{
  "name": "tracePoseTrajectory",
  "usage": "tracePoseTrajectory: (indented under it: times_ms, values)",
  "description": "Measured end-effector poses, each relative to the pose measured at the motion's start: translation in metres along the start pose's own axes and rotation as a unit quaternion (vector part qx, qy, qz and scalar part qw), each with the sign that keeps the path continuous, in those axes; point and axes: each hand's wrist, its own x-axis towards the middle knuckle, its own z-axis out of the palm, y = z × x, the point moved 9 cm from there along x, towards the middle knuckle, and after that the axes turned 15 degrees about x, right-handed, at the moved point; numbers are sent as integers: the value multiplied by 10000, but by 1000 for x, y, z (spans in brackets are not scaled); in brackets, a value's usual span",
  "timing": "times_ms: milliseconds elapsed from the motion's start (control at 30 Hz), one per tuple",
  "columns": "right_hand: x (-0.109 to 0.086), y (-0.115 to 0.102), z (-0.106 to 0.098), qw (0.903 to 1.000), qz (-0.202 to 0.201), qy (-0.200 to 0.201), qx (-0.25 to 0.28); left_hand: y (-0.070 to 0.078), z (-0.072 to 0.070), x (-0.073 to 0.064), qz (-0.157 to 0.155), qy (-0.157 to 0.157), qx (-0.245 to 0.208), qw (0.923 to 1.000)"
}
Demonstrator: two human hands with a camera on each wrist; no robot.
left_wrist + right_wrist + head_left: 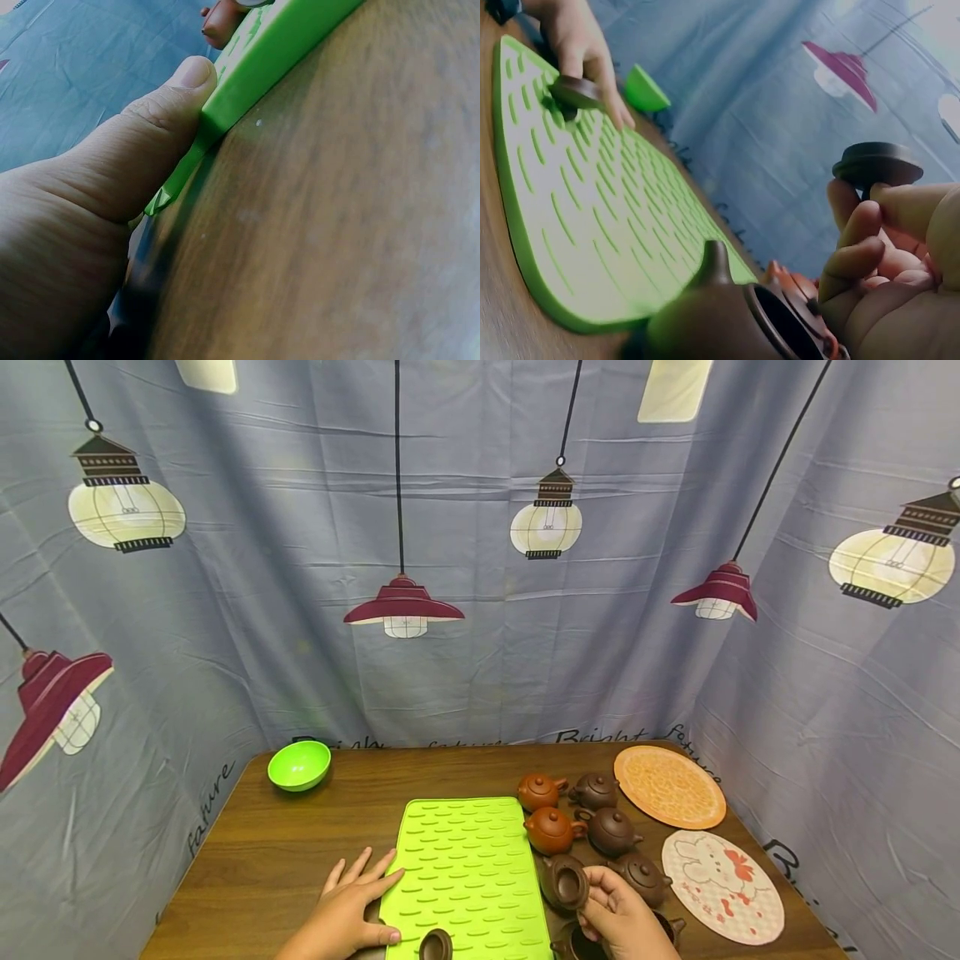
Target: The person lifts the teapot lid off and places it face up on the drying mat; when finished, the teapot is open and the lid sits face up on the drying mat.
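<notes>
My right hand [618, 914] pinches a dark brown teapot lid [572, 888] by its knob. In the right wrist view the held lid [877, 162] is upside down, its hollow side up, near a brown teapot [697, 326] with an uncovered mouth. My left hand [343, 906] lies with fingers spread at the left edge of a bright green ridged mat [468, 868]. Its thumb [169, 112] presses on the mat's rim in the left wrist view. A second brown lid [435, 945] lies upside down on the mat's near part.
Right of the mat stand orange teapots [551, 831] and several dark brown teapots [612, 832]. An uncovered pot [581, 943] is partly cut off at the bottom. Farther right lie an orange round mat [670, 787] and a rabbit-print mat [720, 885]. A green bowl [299, 766] sits back left.
</notes>
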Motion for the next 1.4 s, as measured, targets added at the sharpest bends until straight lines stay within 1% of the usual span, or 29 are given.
tracePoseTrajectory:
  times_ms: [200,433,500,600,700,800,867,1133,1267,1400]
  values:
    - [9,12,5,9983,531,221,-37,-2,1,1,-37,-34,11,10000]
    - [22,24,19,9956,851,330,-199,-3,2,1,-88,13,-41,10000]
    - [25,28,23,9940,999,388,-221,-3,2,1,-90,42,-30,9999]
    - [28,35,30,9899,1250,489,-460,-3,1,1,-91,61,-20,9999]
    - [30,42,35,9848,1426,581,-805,-3,1,1,-76,45,-34,10000]
    - [34,48,40,9796,1524,628,-1154,-3,2,1,-62,24,-32,10000]
    - [37,53,44,9769,1578,624,-1296,-3,2,2,-53,18,-6,10000]
    - [41,67,59,9741,1564,659,-1495,-4,2,2,-61,49,76,9999]
    - [43,70,63,9709,1452,560,-1819,-3,1,1,-52,35,86,9999]
    - [46,77,67,9693,1413,371,-1975,-4,2,1,-42,18,61,10000]
